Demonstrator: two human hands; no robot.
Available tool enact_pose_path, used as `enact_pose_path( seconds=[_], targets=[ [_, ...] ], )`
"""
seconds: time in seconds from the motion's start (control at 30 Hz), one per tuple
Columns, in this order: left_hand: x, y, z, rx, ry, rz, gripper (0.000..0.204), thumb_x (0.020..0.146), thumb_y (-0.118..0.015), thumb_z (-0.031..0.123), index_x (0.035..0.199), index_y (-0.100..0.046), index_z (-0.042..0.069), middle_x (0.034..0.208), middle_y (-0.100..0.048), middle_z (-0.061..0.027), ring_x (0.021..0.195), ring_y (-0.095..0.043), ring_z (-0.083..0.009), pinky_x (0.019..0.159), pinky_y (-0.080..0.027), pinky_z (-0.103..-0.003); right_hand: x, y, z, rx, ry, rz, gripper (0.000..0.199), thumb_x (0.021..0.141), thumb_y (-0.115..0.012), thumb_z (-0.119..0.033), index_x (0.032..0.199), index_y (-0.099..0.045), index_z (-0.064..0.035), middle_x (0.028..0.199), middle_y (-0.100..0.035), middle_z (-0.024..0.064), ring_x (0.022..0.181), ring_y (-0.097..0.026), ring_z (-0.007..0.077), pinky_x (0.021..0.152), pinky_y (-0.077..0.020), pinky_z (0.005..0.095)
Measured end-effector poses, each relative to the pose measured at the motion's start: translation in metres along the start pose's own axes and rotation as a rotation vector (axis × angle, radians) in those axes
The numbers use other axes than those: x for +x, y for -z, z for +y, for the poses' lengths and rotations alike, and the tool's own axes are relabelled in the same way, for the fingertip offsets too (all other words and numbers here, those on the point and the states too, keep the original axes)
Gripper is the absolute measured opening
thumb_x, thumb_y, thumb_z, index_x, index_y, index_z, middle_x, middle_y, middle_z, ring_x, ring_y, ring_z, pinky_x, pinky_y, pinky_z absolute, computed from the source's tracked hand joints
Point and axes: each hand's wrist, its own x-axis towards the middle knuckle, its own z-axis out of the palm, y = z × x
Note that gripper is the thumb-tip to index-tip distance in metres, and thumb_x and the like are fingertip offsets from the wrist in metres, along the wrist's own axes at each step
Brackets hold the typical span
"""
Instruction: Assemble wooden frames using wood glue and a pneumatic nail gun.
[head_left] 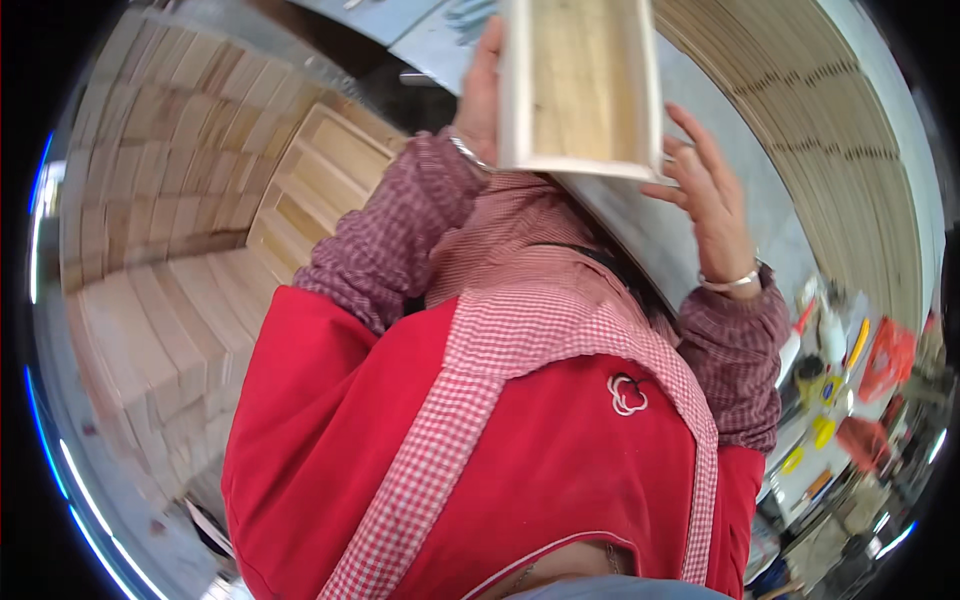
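A shallow wooden box [585, 90] with pale rims and a yellowish wood bottom is held up at the top of the view, its hollow side facing me. My left hand [481, 100] grips its left wall; the box hides most of those fingers. Beside the lower right corner is my right hand [712, 195], fingers spread, with some fingertips at or just touching the outer wall. Both wrists wear bracelets below checked sleeve covers.
Stacked wooden boxes [170, 150] rise on my left, and a compartmented wooden frame [320, 180] leans beside them. A grey worktable [740, 130] lies beyond my right hand, bordered by a long row of stacked thin boards [830, 150]. Bottles and red bags [888, 360] clutter the right side.
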Motion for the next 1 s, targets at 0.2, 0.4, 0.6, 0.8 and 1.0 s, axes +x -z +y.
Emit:
enact_pose_path(
  seconds=[0.2, 0.4, 0.6, 0.8, 1.0],
  targets=[
    [-0.054, -0.018, 0.022, 0.805, -0.448, 0.325, 0.058, 0.086, -0.058, 0.042, 0.127, -0.048, 0.003, 0.118, -0.054, -0.0155, 0.1, -0.054, -0.024, 0.088, -0.042, -0.035, 0.029, -0.058, 0.014, -0.23, 0.117, -0.07, 0.048, 0.085, -0.057, -0.013, 0.127, -0.043, 0.0043, 0.108, -0.057, 0.0173, 0.09, -0.057, 0.0196, 0.073, -0.0475, 0.0253],
    [-0.139, -0.069, 0.014, 2.528, -0.901, 0.22, 0.041, 0.074, -0.067, 0.022, 0.111, -0.059, 0.005, 0.108, -0.059, -0.0119, 0.099, -0.056, -0.02, 0.1, -0.037, -0.036, 0.05, -0.099, 0.031, -0.366, 0.218, -0.249, 0.049, 0.084, -0.058, -0.012, 0.129, -0.043, 0.0017, 0.111, -0.056, 0.0164, 0.09, -0.057, 0.0205, 0.075, -0.0475, 0.0269],
    [-0.213, 0.011, 0.041, 2.879, -0.656, 0.667, 0.01, 0.072, -0.061, 0.014, 0.078, -0.056, 0.008, 0.076, -0.06, -0.0057, 0.079, -0.059, -0.0195, 0.101, -0.039, -0.04, 0.058, -0.172, 0.034, -0.592, 0.434, -0.51, 0.05, 0.085, -0.059, -0.015, 0.131, -0.044, -0.0028, 0.119, -0.054, 0.0137, 0.101, -0.057, 0.026, 0.086, -0.0454, 0.0321],
    [-0.379, 0.077, 0.101, 2.925, -0.36, 0.915, 0.012, 0.072, -0.061, 0.009, 0.082, -0.055, 0.007, 0.07, -0.055, -0.0068, 0.074, -0.057, -0.0234, 0.1, -0.036, -0.039, 0.063, -0.133, 0.048, -0.595, 0.218, -0.556, 0.042, 0.086, -0.06, -0.018, 0.124, -0.052, -0.0015, 0.113, -0.059, 0.0135, 0.098, -0.059, 0.0258, 0.085, -0.0459, 0.0309],
    [-0.493, 0.115, 0.133, 2.832, 0.382, 1.303, 0.016, 0.075, -0.061, 0.012, 0.089, -0.058, 0.007, 0.078, -0.062, -0.0096, 0.079, -0.06, -0.0247, 0.101, -0.034, -0.038, 0.06, -0.108, 0.065, -0.676, 0.018, -0.53, 0.037, 0.087, -0.062, -0.017, 0.119, -0.056, 0.0006, 0.106, -0.063, 0.0138, 0.094, -0.061, 0.0217, 0.082, -0.0476, 0.0284]
  ],
)
